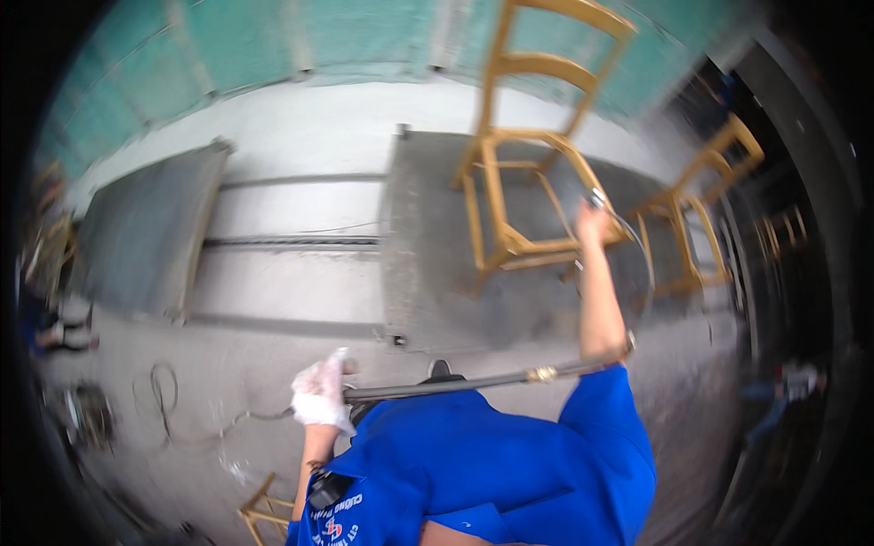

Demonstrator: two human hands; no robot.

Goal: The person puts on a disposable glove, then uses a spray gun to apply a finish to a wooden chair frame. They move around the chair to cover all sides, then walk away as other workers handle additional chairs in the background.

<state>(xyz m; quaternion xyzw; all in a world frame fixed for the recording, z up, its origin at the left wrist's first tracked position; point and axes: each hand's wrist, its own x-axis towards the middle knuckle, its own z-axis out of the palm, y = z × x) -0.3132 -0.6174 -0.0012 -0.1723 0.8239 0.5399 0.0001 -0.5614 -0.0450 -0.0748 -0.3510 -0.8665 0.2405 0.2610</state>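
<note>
A seatless wooden chair frame (499, 196) stands in front of me on a dark grey platform (428, 227). My right hand (594, 225) reaches out by the right side of its seat frame. It is closed round a small metal spray gun (596, 198), blurred, with a thin hose curving down behind it. My left hand (320, 396), in a white glove, is closed on a dark hose (455, 384) at my waist. That hose crosses my body to my right forearm and has a brass-coloured fitting (542, 374).
Another chair frame (683, 227) stands on the right. A second grey platform (150, 237) lies left, past rails and a chain (291, 243). Green sheeting (364, 36) hangs behind. Looped hose (164, 391) trails on the floor at left. People appear blurred at both edges.
</note>
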